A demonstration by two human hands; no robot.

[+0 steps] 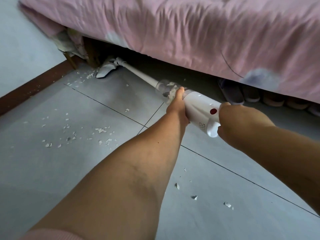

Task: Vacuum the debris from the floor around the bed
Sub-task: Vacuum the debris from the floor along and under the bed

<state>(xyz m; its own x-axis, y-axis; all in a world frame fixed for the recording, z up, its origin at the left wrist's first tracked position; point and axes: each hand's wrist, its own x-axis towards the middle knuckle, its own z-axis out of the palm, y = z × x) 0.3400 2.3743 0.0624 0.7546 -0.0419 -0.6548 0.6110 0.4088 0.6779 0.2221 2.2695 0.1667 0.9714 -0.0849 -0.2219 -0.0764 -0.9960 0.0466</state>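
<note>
A home bedroom: pink-quilted bed (190, 32), slippers (249, 96) beneath.

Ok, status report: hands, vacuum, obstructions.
Both hands grip vacuum: left hand by dust cup, right hand at rear. Floor head at bed corner, beside bed leg. Debris scattered on tiles. Slippers under bed, clear of wand.
</note>
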